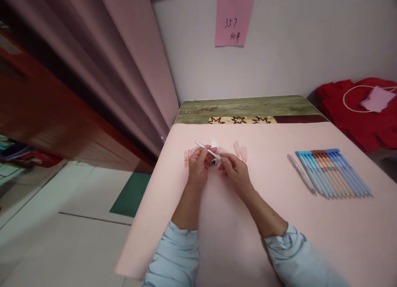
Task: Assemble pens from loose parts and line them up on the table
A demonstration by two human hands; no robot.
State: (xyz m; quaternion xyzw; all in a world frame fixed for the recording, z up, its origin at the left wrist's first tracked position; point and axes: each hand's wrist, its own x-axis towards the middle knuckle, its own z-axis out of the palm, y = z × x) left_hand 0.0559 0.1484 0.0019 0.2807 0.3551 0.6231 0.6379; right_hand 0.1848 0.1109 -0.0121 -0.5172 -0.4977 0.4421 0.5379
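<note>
A slim white, partly clear pen barrel [214, 154] slants between my two hands above the pink table covering. My left hand [197, 165] is closed around its middle, fingers curled, with the upper end sticking out past the thumb. At the lower right end, my right hand [236, 171] pinches the tip; whether a separate small part is in that pinch is hidden. Close behind the hands lie small pinkish clear parts [186, 159], white pieces [213, 143] and pale pink pieces [240, 150]. Several tiny dark-ended parts show between the hands.
To the right, several blue and orange-brown pens [335, 173] lie in a neat row, with greyish-white pens [301, 174] just left of them. A green wood-patterned board [254, 107] borders the wall. Red cloth [335, 113] sits at right; a curtain [133, 63] hangs left.
</note>
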